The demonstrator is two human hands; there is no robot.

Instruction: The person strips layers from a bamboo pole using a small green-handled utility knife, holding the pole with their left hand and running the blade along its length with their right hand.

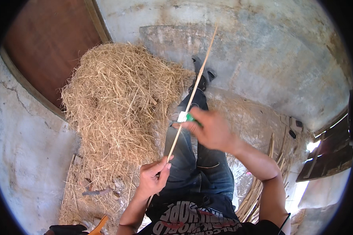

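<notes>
A long thin split-bamboo stick point(193, 91) slants from my lap up past my feet, tapering toward its far tip. My left hand point(155, 178) pinches its lower part between thumb and fingers. Farther along, my right hand point(212, 129) is closed around a small green-handled tool point(193, 118), blurred by motion. The bright, flat end of that tool lies against the stick just above my knee; its exact kind is hard to make out. Beneath the stick are my legs in jeans point(180, 147), stretched forward.
A big heap of straw point(113, 90) fills the left side by a brown door point(47, 47). Several long sticks point(252, 197) lie at my right. A dark-bladed tool point(96, 192) rests on the straw at left, near an orange strip point(99, 226). Concrete walls point(259, 51) stand around.
</notes>
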